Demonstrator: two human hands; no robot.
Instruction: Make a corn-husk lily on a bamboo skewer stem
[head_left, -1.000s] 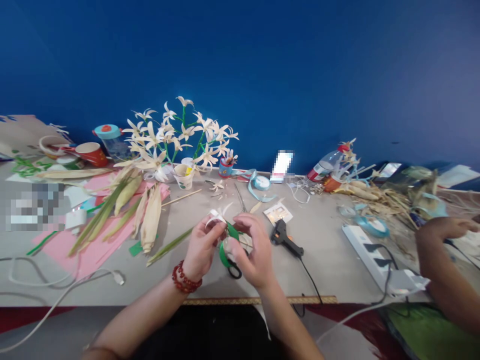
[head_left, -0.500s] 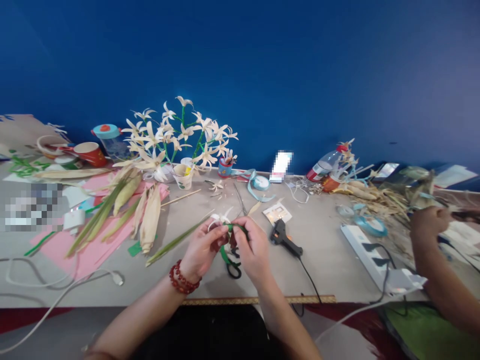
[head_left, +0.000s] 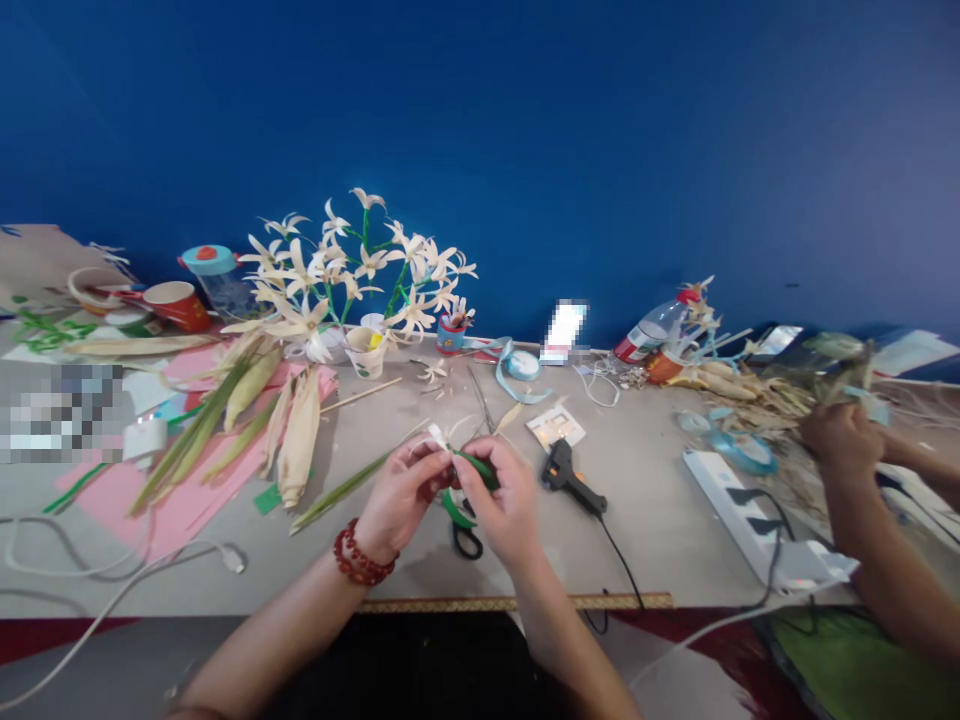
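Between my two hands, over the middle of the table, is a small flower with thin white petals (head_left: 437, 434). My left hand (head_left: 397, 495), with a red bead bracelet at the wrist, pinches it near its base. My right hand (head_left: 506, 500) is closed on green tape (head_left: 478, 466), with thumb and forefinger against the flower's base. A green loop (head_left: 460, 512) hangs below the fingers. Black-handled scissors (head_left: 467, 542) lie beneath, partly hidden by the hands. A long green husk strip (head_left: 330, 497) lies left of my left hand.
Right of my hands lies a black glue gun (head_left: 574, 482), its cord crossing the table edge. A white power strip (head_left: 724, 500) is farther right, near a co-worker's hand (head_left: 844, 440). Corn husks (head_left: 300, 440) lie on pink paper (head_left: 191, 500). Behind stand husk flowers (head_left: 371, 262) in a paper cup (head_left: 365, 358).
The flower has turned in my fingers, its petals now pointing up and left. More green tape shows in my right hand. The co-worker's hand has shifted slightly left.
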